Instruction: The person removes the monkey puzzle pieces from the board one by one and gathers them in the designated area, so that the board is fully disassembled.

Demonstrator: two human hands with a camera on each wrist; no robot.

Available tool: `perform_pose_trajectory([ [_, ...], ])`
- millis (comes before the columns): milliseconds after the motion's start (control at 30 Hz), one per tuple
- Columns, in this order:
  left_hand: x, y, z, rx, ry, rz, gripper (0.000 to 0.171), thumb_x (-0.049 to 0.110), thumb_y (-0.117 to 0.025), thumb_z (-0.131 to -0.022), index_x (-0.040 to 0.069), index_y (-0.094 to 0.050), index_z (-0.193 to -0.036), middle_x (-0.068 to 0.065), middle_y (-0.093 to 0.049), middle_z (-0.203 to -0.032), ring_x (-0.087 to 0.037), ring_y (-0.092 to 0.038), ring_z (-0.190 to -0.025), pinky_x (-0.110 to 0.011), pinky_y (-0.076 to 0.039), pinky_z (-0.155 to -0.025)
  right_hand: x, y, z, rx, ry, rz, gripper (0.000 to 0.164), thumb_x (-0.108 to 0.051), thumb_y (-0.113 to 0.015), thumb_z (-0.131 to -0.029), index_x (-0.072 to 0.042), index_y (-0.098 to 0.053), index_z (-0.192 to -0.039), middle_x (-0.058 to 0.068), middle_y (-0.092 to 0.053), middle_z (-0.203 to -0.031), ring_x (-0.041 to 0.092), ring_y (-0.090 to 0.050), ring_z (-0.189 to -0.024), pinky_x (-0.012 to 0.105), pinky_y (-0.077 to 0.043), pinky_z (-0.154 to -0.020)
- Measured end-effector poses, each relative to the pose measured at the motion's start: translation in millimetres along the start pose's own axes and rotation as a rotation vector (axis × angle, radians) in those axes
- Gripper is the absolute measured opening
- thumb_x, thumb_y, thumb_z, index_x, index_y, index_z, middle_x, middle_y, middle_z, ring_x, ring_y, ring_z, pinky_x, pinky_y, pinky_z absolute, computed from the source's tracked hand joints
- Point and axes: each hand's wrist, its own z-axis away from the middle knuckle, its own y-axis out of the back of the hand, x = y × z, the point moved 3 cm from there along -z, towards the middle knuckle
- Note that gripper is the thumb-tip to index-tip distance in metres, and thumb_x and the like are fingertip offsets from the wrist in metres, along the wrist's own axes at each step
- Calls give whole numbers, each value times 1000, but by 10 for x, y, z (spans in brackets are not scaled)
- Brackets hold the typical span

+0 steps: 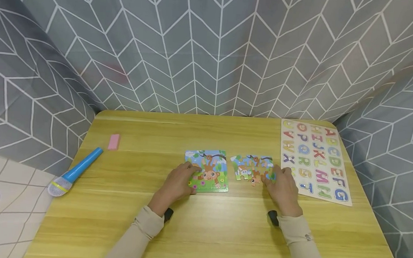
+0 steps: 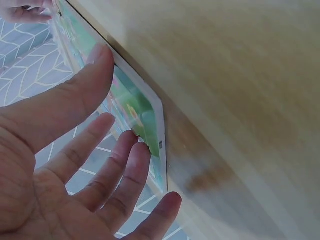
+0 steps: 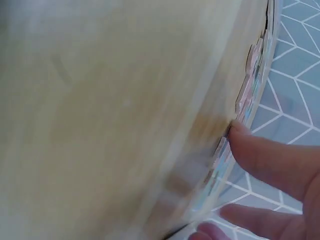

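A square jigsaw puzzle [image 1: 212, 171] with a cartoon monkey lies on the table in front of me. My left hand [image 1: 178, 181] is over its left side, fingers and thumb spread at the edge. In the left wrist view the fingertips reach over the green corner of the puzzle board [image 2: 135, 107], nothing pinched between them. Right of it lies a patch of puzzle pieces [image 1: 246, 169], also with a monkey, its lower edge uneven. My right hand [image 1: 283, 189] rests at the right end of this patch. Its thumb [image 3: 260, 155] touches the pieces' edge in the right wrist view, apart from the fingers.
A board of coloured alphabet letters [image 1: 312, 163] lies at the right, close beside my right hand. Toward the left are a pink block [image 1: 113, 142] and a blue toy microphone [image 1: 77, 170]. Grey patterned curtains [image 1: 211, 58] hang behind the wooden table [image 1: 214, 232].
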Motion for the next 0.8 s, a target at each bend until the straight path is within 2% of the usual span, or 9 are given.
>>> perform_pose_trajectory([
  [133,4,-3,1,-3,-11,-5,70,16,-93,-67,11,-65,-131,-6,-62,-110,-24,-59,-99,-36,-51,-75,-99,15,15,69,28,-23,73,-22,-72,-93,6,-36,-151,28,-42,-123,27,-44,-78,27,-37,-49],
  [333,5,-7,-7,-6,-11,5,69,15,-94,-67,11,-66,-130,-6,-62,-111,-25,-59,-100,-38,-52,-77,-373,-53,80,101,106,-32,61,-22,-75,-91,1,-52,-142,25,-48,-127,28,-50,-82,26,-37,-49],
  [500,18,-4,-5,-14,-12,20,68,15,-93,-68,12,-66,-130,-5,-63,-115,-26,-59,-104,-40,-54,-82,-623,-233,192,45,198,-33,53,-21,-79,-86,1,-62,-131,19,-60,-116,23,-54,-79,24,-40,-49],
  [600,27,-2,0,-17,-21,29,65,12,-92,-69,12,-67,-129,-5,-63,-119,-27,-59,-109,-43,-55,-86,-751,-363,241,-8,227,-55,45,-22,-80,-86,-1,-67,-124,12,-65,-98,17,-54,-70,23,-40,-50],
  [733,33,1,7,-20,-35,29,63,9,-91,-70,12,-67,-128,-4,-63,-116,-24,-58,-104,-40,-54,-83,-906,-516,265,-79,256,-74,40,-21,-80,-85,-2,-70,-119,1,-62,-76,10,-48,-59,22,-37,-49],
  [800,36,3,10,-19,-43,21,63,9,-91,-69,12,-68,-128,-3,-63,-113,-22,-57,-100,-37,-53,-80,-985,-579,264,-106,283,-84,41,-21,-81,-85,-3,-70,-119,-2,-59,-71,9,-46,-56,21,-36,-48],
])
